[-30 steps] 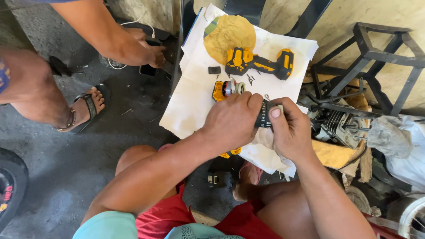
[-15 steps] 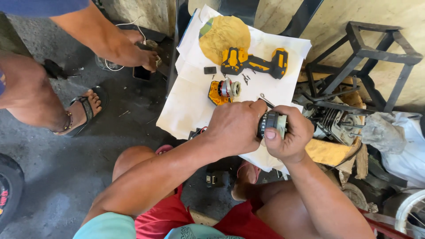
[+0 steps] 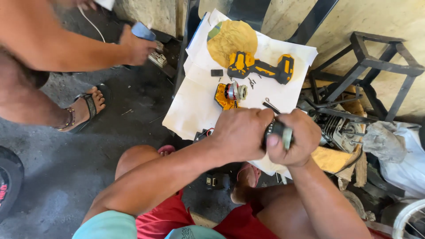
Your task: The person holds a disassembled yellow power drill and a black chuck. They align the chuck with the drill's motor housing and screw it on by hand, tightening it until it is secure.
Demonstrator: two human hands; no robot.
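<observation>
Both hands were closed together on one small part above the near edge of the white paper sheet (image 3: 195, 110); the left hand (image 3: 241, 132) was curled into a fist around its left side, and the right hand (image 3: 296, 139) was wrapped around its right side, thumb laid across the front. The part itself, a dark cylindrical piece with a pale green end (image 3: 280, 132), showed only between the two hands; most of it was hidden, so its full shape could not be told.

Farther back on the sheet lay a yellow and black drill housing (image 3: 261, 66), on its side and opened; a yellow disc-shaped cloth or pad (image 3: 230, 37) lay just behind it; a motor assembly in a yellow shell half (image 3: 230, 94) sat between the housing and the hands; a small black rectangular piece (image 3: 217, 72) lay to its left; a few loose screws (image 3: 252, 82) lay near the housing.

To the right stood a black metal frame (image 3: 380, 57) and a small finned engine (image 3: 338, 128). At upper left another person's hand (image 3: 135, 46) gripped a blue-topped object; that person's sandalled foot (image 3: 86, 108) rested on the concrete floor (image 3: 53, 177).
</observation>
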